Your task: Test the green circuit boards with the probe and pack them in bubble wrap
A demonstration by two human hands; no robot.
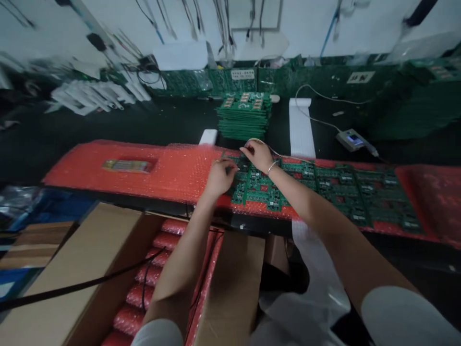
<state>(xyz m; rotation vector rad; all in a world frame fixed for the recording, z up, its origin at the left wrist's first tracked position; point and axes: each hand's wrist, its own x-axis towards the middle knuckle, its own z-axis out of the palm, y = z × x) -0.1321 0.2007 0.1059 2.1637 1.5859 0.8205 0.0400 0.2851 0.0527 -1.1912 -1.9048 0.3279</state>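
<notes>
Now left hand (219, 176), right hand (258, 154) on illegibly-printed board (264, 191).

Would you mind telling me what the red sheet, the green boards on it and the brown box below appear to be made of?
The red sheet looks like plastic bubble wrap: glossy, with a fine dimpled texture. The green boards seem rigid printed-circuit laminate, matte green with rows of small parts. The box looks like plain brown cardboard, dull, with folded flaps.
</notes>
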